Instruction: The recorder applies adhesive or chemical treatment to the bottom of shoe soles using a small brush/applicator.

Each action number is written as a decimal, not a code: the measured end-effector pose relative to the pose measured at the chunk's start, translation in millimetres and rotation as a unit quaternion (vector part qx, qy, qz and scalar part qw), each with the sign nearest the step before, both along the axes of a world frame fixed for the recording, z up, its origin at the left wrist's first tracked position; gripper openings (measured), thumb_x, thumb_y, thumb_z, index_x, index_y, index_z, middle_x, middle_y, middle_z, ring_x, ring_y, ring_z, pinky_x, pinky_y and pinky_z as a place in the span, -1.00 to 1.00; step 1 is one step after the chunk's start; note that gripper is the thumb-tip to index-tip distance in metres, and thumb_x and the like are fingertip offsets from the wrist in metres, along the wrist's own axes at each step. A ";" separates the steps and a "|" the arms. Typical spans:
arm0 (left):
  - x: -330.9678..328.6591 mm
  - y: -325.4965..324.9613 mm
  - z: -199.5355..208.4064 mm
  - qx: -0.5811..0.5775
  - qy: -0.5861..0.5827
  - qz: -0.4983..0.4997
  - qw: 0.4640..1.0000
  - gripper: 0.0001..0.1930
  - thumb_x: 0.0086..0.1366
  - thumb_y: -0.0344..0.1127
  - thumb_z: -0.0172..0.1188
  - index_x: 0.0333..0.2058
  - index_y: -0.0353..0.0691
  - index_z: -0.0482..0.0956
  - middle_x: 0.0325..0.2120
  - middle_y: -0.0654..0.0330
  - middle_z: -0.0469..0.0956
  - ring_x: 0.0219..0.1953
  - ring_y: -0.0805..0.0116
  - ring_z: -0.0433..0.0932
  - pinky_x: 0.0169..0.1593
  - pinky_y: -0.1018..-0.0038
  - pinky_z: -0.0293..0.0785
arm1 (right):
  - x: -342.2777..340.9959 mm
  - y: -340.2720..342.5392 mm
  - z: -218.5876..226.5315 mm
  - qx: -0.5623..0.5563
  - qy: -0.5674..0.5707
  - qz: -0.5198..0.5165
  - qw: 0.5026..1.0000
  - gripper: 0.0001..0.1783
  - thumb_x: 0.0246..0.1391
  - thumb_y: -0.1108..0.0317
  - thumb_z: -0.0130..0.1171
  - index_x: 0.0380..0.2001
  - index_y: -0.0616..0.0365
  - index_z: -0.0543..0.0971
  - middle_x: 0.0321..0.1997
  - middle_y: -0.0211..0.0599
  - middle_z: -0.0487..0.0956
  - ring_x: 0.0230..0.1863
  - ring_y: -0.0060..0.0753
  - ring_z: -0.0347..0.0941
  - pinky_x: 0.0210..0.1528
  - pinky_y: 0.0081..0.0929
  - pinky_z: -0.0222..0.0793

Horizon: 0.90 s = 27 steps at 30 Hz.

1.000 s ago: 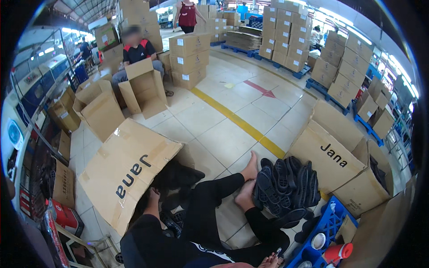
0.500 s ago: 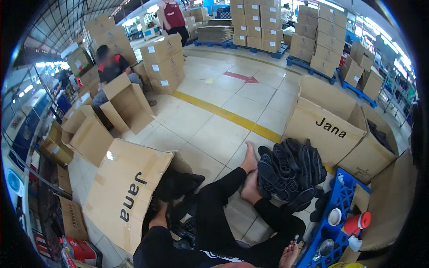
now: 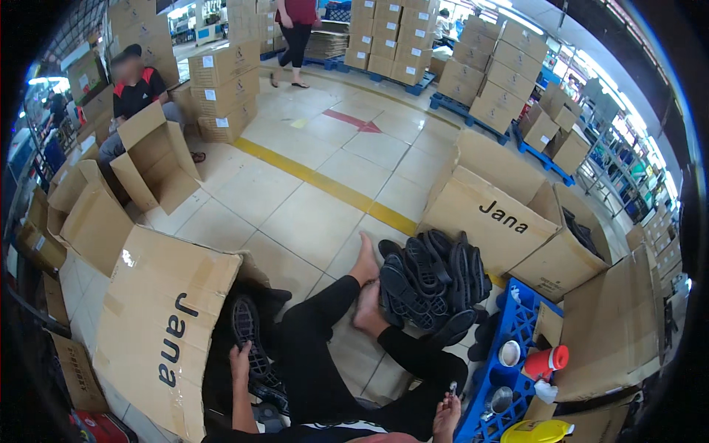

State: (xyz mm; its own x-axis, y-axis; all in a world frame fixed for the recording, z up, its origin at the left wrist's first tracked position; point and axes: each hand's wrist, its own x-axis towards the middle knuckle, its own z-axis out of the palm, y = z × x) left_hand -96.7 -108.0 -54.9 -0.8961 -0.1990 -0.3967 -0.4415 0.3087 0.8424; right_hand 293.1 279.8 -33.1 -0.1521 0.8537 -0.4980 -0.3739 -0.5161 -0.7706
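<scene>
At the mouth of a tipped carton [image 3: 166,310], my left hand [image 3: 241,362] is closed on the near end of a black shoe sole [image 3: 246,322], held with its ribbed hollow face showing. More dark soles [image 3: 269,391] lie between that carton and my leg, partly in shadow. My right hand [image 3: 446,415], beside my right knee, pinches a small tool with a shiny metal tip [image 3: 453,387]; its kind is too small to make out. A heap of black soles [image 3: 428,277] rests on the floor beyond my bare feet, apart from both hands.
A blue plastic pallet [image 3: 509,325] at my right carries a white cup [image 3: 509,353], a clear cup [image 3: 502,399], a red container [image 3: 546,362] and a yellow bottle [image 3: 535,430]. Open cartons [image 3: 491,207] stand beyond the heap. One person [image 3: 140,96] sits far left; another [image 3: 298,29] walks behind.
My left hand has come out of the carton's shadow with a shoe sole in its grip. My right hand keeps the small tool. The whole view has swung rightward.
</scene>
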 end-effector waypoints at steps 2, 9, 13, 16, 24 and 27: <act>14.0 30.0 41.2 0.150 -0.010 0.025 0.988 -0.59 0.25 -0.15 0.22 -0.07 -0.38 0.56 -0.12 -0.01 0.59 0.00 0.13 0.53 0.09 0.25 0.35 | 3.2 2.5 -7.9 -0.011 0.033 -0.010 0.999 -0.87 0.25 0.27 0.08 -0.22 0.06 0.48 -0.26 -0.30 0.60 -0.35 -0.61 0.50 -0.34 -0.63 0.49; 45.7 161.4 84.6 0.488 -0.186 -0.203 0.829 -0.54 0.34 -0.19 0.09 0.14 -0.23 0.27 -0.21 -0.05 0.58 -0.17 0.04 0.62 -0.07 0.15 0.57 | 39.0 32.9 -40.4 0.054 0.025 0.062 0.996 -0.82 0.25 0.21 0.09 -0.25 0.08 0.49 -0.26 -0.39 0.56 -0.35 -0.51 0.47 -0.34 -0.53 0.45; 86.7 236.1 85.8 0.575 -0.275 -0.275 0.720 -0.52 0.40 -0.18 0.02 0.23 -0.22 0.23 -0.01 0.04 0.52 0.04 -0.04 0.52 0.01 0.09 0.53 | 102.6 89.7 -73.8 0.166 -0.063 -0.040 0.983 -0.78 0.18 0.18 0.15 -0.44 0.03 0.44 -0.51 -0.50 0.39 -0.52 -0.60 0.29 -0.49 -0.61 0.23; 117.3 259.5 79.5 0.565 -0.348 -0.327 0.673 -0.53 0.42 -0.11 0.00 0.20 -0.23 0.29 0.00 0.09 0.52 0.03 0.01 0.53 -0.04 0.11 0.57 | 166.0 127.4 -82.2 0.199 -0.220 -0.048 0.954 -0.73 0.22 0.12 0.11 -0.45 0.05 0.47 -0.57 -0.49 0.42 -0.55 -0.65 0.31 -0.51 -0.59 0.22; 151.5 259.8 32.7 0.418 -0.332 -0.451 0.715 -0.45 0.42 0.07 -0.05 0.15 -0.27 0.33 0.03 0.09 0.50 -0.03 0.11 0.55 -0.08 0.18 0.60 | 234.9 172.0 -87.0 0.264 -0.591 -0.048 0.761 -0.75 0.02 0.22 0.20 -0.31 0.15 0.66 -0.32 -0.09 0.65 -0.25 0.01 0.59 -0.17 -0.22 0.47; 142.7 257.4 20.9 0.353 -0.317 -0.442 0.761 -0.45 0.41 0.05 -0.03 0.19 -0.23 0.28 0.03 0.06 0.51 -0.01 0.10 0.55 -0.03 0.21 0.58 | 223.7 185.6 -81.0 0.239 -0.607 0.002 0.758 -0.78 0.02 0.25 0.17 -0.36 0.15 0.65 -0.32 -0.05 0.64 -0.27 0.08 0.58 -0.20 -0.14 0.49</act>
